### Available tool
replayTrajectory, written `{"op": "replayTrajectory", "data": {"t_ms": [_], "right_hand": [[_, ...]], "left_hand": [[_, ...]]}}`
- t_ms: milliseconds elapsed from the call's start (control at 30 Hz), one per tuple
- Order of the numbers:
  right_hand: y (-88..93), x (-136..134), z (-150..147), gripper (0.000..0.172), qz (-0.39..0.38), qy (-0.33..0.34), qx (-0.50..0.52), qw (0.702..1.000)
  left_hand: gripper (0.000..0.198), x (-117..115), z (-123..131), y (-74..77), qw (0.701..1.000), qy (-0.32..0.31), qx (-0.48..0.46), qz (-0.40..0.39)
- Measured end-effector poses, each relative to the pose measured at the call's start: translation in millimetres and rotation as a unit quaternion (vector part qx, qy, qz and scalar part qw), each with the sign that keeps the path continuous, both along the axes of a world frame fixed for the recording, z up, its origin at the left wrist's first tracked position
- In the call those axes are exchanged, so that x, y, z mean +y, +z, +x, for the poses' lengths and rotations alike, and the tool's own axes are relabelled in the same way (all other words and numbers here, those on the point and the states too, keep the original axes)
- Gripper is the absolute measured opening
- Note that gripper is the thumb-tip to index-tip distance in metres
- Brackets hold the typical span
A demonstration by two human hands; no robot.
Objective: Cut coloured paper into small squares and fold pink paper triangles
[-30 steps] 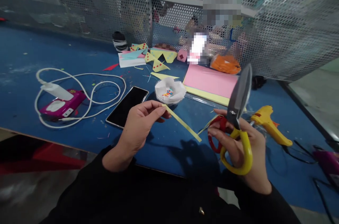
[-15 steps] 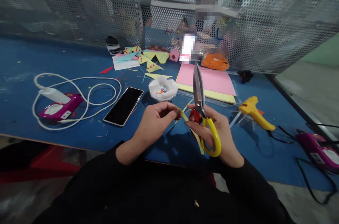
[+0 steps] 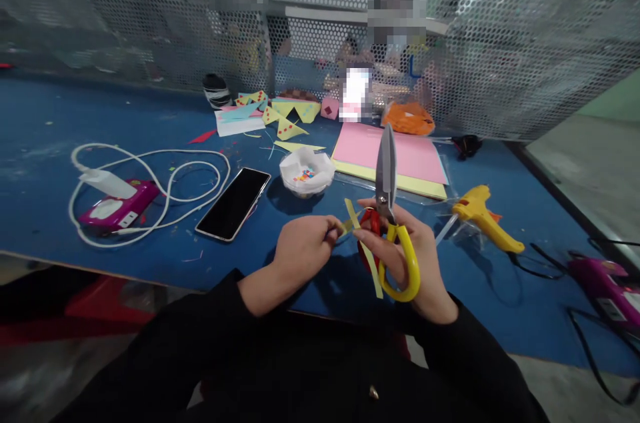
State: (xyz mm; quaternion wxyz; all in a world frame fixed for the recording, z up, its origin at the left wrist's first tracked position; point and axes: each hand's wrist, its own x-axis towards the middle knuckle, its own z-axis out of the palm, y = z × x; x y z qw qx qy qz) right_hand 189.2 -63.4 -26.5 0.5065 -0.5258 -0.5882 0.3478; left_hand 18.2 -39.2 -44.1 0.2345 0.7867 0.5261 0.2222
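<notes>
Red scissor handle [image 3: 371, 217] half-hidden in gripping right fingers [image 3: 384, 247] — left fingers [image 3: 327, 228] pinching paper [image 3: 347, 227]

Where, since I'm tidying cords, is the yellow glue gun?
In the head view, the yellow glue gun lies at right on the blue table, between the right hand and the rightmost purple block.

Tabletop [image 3: 37, 149]: matt blue, bearing the items below
Left: purple socket block [image 3: 143, 196], looped white cable [image 3: 195, 151], black-screened phone [image 3: 234, 204]
Centre: white-lined bowl [image 3: 314, 187]
Rear: black-and-white yarn ball [image 3: 216, 91], red paper scrap [image 3: 203, 137], pink-topped paper stack [image 3: 413, 156]
Right: yellow glue gun [image 3: 483, 215], second purple socket block [image 3: 595, 279]
</notes>
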Motion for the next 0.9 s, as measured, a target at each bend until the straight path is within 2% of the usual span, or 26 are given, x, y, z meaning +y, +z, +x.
{"op": "replayTrajectory", "data": {"t_ms": [133, 267, 333, 400, 467, 533, 600, 633, 700, 733, 767, 800, 833, 867, 900], "right_hand": [[3.3, -3, 3, 0.034, 0.015, -0.041, 0.002, 0.999], [3.4, -7, 6, 0.038, 0.012, -0.092, 0.033, 0.995], [1.8, -7, 7, 0.039, -0.004, -0.101, 0.053, 0.994], [0.3, -6, 7, 0.038, -0.033, -0.096, 0.075, 0.992], [-0.9, -3, 6, 0.030, -0.062, -0.085, 0.102, 0.989], [-2.3, 0, 5, 0.022, -0.083, -0.072, 0.128, 0.986], [-4.5, 3, 4, 0.021, -0.095, -0.065, 0.158, 0.981], [-5.9, 4, 4, 0.021, -0.101, -0.065, 0.174, 0.977], [-8.7, 6, 3, 0.021, -0.111, -0.072, 0.195, 0.972], [-9.7, 7, 3, 0.022, -0.115, -0.079, 0.194, 0.971], [-10.3, 7, 2, 0.025, -0.118, -0.083, 0.183, 0.973], [-10.5, 8, 2, 0.029, -0.118, -0.083, 0.164, 0.976], [-10.3, 9, 1, 0.032, -0.116, -0.080, 0.141, 0.980], [-9.8, 9, 0, 0.034, -0.115, -0.073, 0.119, 0.983], [-9.2, 9, -1, 0.036, -0.112, -0.063, 0.102, 0.986]], "left_hand": [[0.020, 8, -19, 21.5, 0.999, 0.037, 0.025, 0.027], [0.019, 28, -68, 54.9, 0.993, 0.094, 0.046, 0.051], [0.017, 50, -96, 68.8, 0.982, 0.158, 0.036, 0.098], [0.015, 80, -121, 76.1, 0.969, 0.210, 0.042, 0.121], [0.011, 110, -140, 76.8, 0.961, 0.244, 0.072, 0.110], [0.010, 132, -148, 73.7, 0.957, 0.256, 0.105, 0.087], [0.002, 135, -142, 70.8, 0.957, 0.253, 0.109, 0.090], [0.009, 129, -135, 69.9, 0.957, 0.252, 0.104, 0.104], [0.025, 104, -111, 68.4, 0.955, 0.237, 0.048, 0.170], [0.020, 88, -96, 67.1, 0.951, 0.245, -0.014, 0.187], [0.017, 72, -81, 64.9, 0.968, 0.195, -0.060, 0.145], [0.015, 57, -66, 61.7, 0.988, 0.108, -0.098, 0.052], [0.015, 44, -51, 57.5, 0.989, 0.031, -0.135, -0.050], [0.016, 35, -39, 52.4, 0.974, -0.016, -0.171, -0.146], [0.019, 28, -28, 46.9, 0.955, -0.032, -0.207, -0.210]]}}
